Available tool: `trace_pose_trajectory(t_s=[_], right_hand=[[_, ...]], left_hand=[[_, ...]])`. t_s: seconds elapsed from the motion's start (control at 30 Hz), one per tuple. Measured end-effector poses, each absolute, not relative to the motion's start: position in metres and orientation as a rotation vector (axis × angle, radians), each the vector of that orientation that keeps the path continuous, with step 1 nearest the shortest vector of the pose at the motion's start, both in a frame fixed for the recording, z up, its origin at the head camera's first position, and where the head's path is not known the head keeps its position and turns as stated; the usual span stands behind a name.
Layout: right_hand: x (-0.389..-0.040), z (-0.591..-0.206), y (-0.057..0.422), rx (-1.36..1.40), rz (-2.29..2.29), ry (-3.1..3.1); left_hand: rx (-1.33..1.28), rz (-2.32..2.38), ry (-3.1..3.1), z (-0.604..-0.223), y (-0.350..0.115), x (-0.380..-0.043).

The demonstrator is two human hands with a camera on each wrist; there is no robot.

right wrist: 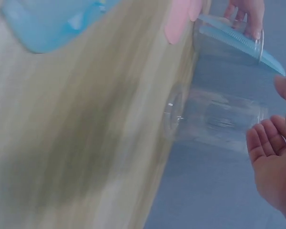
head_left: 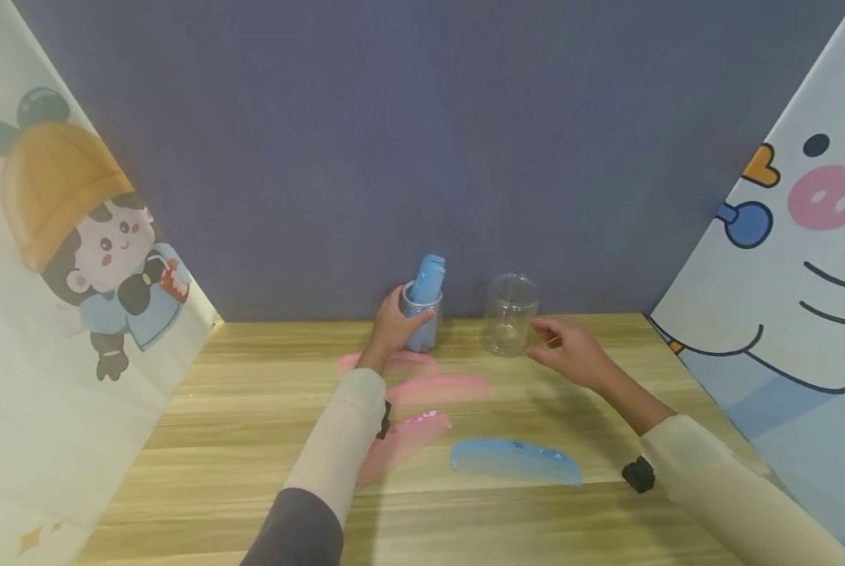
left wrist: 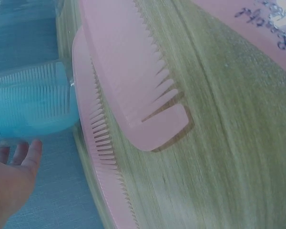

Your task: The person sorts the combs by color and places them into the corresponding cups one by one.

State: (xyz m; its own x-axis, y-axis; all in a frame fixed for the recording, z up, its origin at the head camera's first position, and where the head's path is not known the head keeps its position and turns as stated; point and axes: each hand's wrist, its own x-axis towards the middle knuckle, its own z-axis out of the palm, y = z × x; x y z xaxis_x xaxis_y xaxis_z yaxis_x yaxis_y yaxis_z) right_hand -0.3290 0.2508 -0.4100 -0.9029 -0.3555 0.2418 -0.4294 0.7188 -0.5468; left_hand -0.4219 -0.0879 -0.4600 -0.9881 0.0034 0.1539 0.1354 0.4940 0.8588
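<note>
At the back of the table, my left hand [head_left: 392, 326] grips a see-through glass [head_left: 422, 339], thumb on the near side. Blue combs [head_left: 430, 277] stand in that glass and lean out over its rim; their teeth show through the wall in the left wrist view. To the right stands a second see-through glass [head_left: 510, 321], upright with nothing inside. My right hand [head_left: 574, 352] is close to this glass's right side, thumb and fingers bent with a gap between them. In the right wrist view its fingers [right wrist: 267, 138] are near the rim.
Pink combs lie on the wooden table [head_left: 252, 440]: one at the back [head_left: 411, 362], one in the middle [head_left: 439, 387], one nearer the front [head_left: 415, 436] partly behind the left sleeve. A blue comb [head_left: 516, 460] lies front right. A dark panel [head_left: 422, 157] rises behind the glasses.
</note>
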Motion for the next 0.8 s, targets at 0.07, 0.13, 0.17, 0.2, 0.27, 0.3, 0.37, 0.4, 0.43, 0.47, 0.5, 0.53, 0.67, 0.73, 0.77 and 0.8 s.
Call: trace_pose_trajectory(t_s=[0.07, 0.13, 0.17, 0.2, 0.27, 0.3, 0.37, 0.4, 0.43, 0.47, 0.5, 0.53, 0.67, 0.73, 0.77, 0.8], right_hand=[[-0.322, -0.412, 0.255, 0.645, 0.947, -2.814], [-0.315, -0.415, 0.259, 0.643, 0.947, -2.830], [-0.311, -0.416, 0.261, 0.635, 0.950, -2.843], [-0.307, -0.417, 0.262, 0.623, 0.945, -2.857], [-0.299, -0.421, 0.265, 0.611, 0.935, -2.872], [-0.295, -0.422, 0.266, 0.606, 0.935, -2.882], [-0.288, -0.425, 0.268, 0.601, 0.943, -2.897], [-0.284, -0.428, 0.269, 0.606, 0.953, -2.902], [-0.280, -0.430, 0.270, 0.606, 0.972, -2.908], [-0.277, -0.433, 0.270, 0.608, 0.983, -2.915], [-0.273, -0.435, 0.271, 0.606, 0.994, -2.926], [-0.269, -0.438, 0.271, 0.616, 0.997, -2.932], [-0.256, -0.449, 0.272, 0.629, 0.998, -2.964], [-0.250, -0.453, 0.272, 0.648, 0.996, -2.977], [-0.247, -0.454, 0.272, 0.647, 0.997, -2.986], [-0.245, -0.456, 0.272, 0.651, 0.992, -2.995]], left_hand=[[-0.126, -1.507, -2.598, -0.459, -0.088, -0.422], [-0.130, -1.512, -2.590, -0.458, -0.088, -0.421], [-0.131, -1.510, -2.587, -0.457, -0.088, -0.420], [-0.132, -1.509, -2.584, -0.457, -0.088, -0.420], [-0.126, -1.510, -2.583, -0.455, -0.087, -0.418], [-0.123, -1.512, -2.583, -0.455, -0.087, -0.417], [-0.118, -1.515, -2.580, -0.454, -0.086, -0.417], [-0.117, -1.520, -2.579, -0.454, -0.086, -0.417], [-0.116, -1.522, -2.578, -0.454, -0.086, -0.417], [-0.113, -1.521, -2.580, -0.455, -0.086, -0.417], [-0.114, -1.517, -2.582, -0.456, -0.086, -0.418], [-0.113, -1.507, -2.588, -0.457, -0.086, -0.418], [-0.110, -1.483, -2.610, -0.458, -0.087, -0.418], [-0.110, -1.486, -2.606, -0.458, -0.087, -0.417], [-0.106, -1.492, -2.601, -0.457, -0.086, -0.417], [-0.102, -1.493, -2.598, -0.457, -0.086, -0.417]])
